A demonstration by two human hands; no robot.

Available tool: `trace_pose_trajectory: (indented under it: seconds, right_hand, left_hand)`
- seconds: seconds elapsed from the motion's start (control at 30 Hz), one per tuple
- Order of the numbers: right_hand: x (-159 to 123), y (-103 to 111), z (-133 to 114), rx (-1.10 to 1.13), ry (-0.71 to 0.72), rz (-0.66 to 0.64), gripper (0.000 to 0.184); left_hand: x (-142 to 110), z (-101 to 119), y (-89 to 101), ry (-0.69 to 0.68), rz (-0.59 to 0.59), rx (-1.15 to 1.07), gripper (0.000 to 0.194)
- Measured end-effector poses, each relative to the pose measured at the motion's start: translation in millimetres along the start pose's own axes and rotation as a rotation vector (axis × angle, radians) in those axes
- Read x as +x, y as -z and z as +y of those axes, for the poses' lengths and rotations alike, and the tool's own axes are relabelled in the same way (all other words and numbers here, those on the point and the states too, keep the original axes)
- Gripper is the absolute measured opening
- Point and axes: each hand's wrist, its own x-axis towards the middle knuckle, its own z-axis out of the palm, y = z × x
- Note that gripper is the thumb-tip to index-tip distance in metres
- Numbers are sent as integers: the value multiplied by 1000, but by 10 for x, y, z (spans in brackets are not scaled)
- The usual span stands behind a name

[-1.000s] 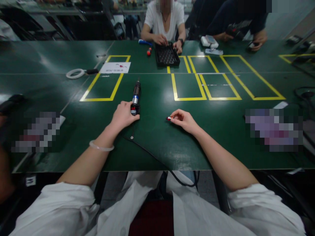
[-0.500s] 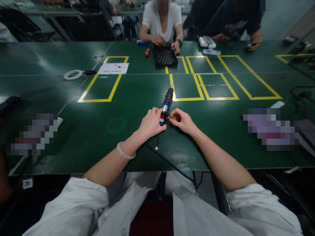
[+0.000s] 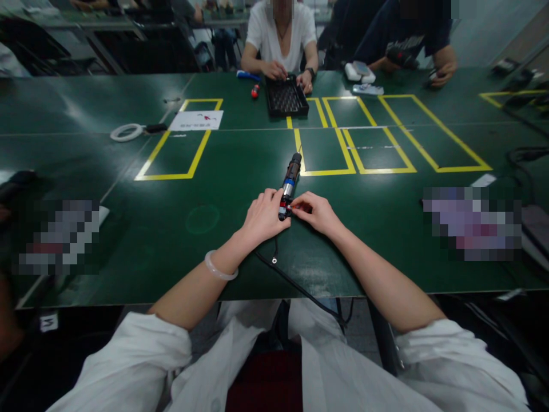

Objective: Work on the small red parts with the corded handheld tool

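Left hand [image 3: 265, 216] gripping driver tool [image 3: 291, 180]; right hand [image 3: 315, 212] pinching small red part [image 3: 290, 208] against its end

Two hands at grip: left hand [image 3: 266, 214], right hand [image 3: 316, 212]. One driver [image 3: 290, 182] in grip; one small piece [image 3: 290, 208] at its right. Beyond grip: one black tray [image 3: 287, 111], one red object [image 3: 255, 91]. Beyond, left: one paper sheet [image 3: 196, 120], one white coil [image 3: 127, 132]. Nearer: one metal ring [image 3: 274, 260]. One bracelet [image 3: 220, 267].
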Motion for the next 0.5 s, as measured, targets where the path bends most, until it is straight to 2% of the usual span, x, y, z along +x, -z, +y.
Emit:
trace_pose_trajectory:
  seconds: [0.27, 0.5]
  right_hand:
    - [-25, 27, -99, 46, -92, 40, 10]
    - [-30, 19, -71, 129, -117, 33, 10]
  left_hand:
    - [32, 73, -6, 38, 5, 34, 67]
    - [89, 149, 9, 101, 10, 59, 62]
